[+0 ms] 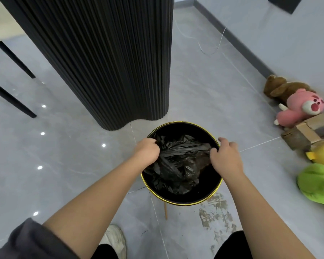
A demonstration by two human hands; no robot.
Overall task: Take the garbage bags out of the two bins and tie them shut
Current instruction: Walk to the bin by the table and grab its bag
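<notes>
A round black bin with a gold rim (183,202) stands on thin wooden legs on the grey tiled floor, right below me. Inside it lies a crumpled black garbage bag (178,172), its upper edge gathered into a taut band across the opening. My left hand (147,149) grips the left end of that band at the bin's left rim. My right hand (224,156) pinches the right end near the right rim, some fingers spread. Only one bin is in view.
A tall black fluted column (105,58) rises just behind the bin. Plush toys (301,107) and a cardboard box (307,131) lie along the wall at right. Black table legs (11,98) stand at far left. A white cable (209,45) trails on the floor.
</notes>
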